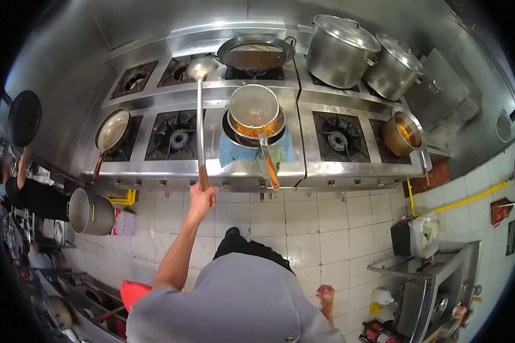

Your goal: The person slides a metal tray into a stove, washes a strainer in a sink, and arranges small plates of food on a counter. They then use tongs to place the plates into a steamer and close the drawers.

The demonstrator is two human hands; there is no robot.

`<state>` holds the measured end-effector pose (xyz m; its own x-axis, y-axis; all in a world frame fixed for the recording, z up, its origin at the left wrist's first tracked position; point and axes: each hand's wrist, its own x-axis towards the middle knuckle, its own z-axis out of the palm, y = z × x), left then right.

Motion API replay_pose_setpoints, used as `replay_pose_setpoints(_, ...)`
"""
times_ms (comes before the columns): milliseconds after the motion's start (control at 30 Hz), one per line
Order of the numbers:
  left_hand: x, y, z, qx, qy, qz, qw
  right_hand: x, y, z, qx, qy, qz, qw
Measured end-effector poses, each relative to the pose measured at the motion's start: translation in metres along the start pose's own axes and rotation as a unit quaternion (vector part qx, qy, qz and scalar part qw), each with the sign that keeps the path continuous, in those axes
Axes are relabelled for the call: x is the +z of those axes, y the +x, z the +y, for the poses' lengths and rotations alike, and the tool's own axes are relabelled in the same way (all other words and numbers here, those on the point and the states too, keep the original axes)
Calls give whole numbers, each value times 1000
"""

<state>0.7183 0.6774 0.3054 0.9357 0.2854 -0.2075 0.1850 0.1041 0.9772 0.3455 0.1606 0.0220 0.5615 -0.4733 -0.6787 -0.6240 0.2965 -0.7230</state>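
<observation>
My left hand (202, 202) is wrapped round the wooden handle of a long metal ladle (200, 120). The ladle reaches away across the stove, its bowl up by a back burner, left of a wide dark pan (256, 56). Right of the ladle, a round strainer (254, 106) with a wooden handle rests over a pan of orange food (248, 130), with blue and green cloths (234, 150) beneath. Down at my side hangs my right hand (325, 294), fingers loosely curled, nothing visible in it.
A frying pan (114, 130) sits front left. Two lidded stockpots (339, 54) stand back right; a saucepan of orange liquid (406, 134) is at the front right. A person (26, 188) stands at left near a large pot (90, 211). A metal cart (435, 286) is behind right.
</observation>
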Motion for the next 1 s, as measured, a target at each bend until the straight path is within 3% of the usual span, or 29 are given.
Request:
replay_pose_setpoints(300,-54,39,-92,-115,22,-27,993,55,-50,11,39,-57,39,997)
replay_pose_setpoints(433,-58,61,-125,-121,82,-42,988,61,-70,26,68,-64,99,991)
replay_pose_setpoints(600,-67,90,-154,-110,167,-90,976,73,-103,34,24,-56,125,990)
replay_pose_setpoints(700,-91,121,-211,-15,207,-91,974,82,-119,44,29,-30,136,990)
replay_pose_setpoints(733,-78,107,-174,0,210,-68,975,84,-126,48,29,-24,139,990)
replay_pose_setpoints(833,-60,91,-131,212,343,41,914,92,-141,63,58,-10,161,985)
replay_pose_setpoints(1000,-28,56,-101,254,336,-59,905,88,-141,111,165,14,160,973)
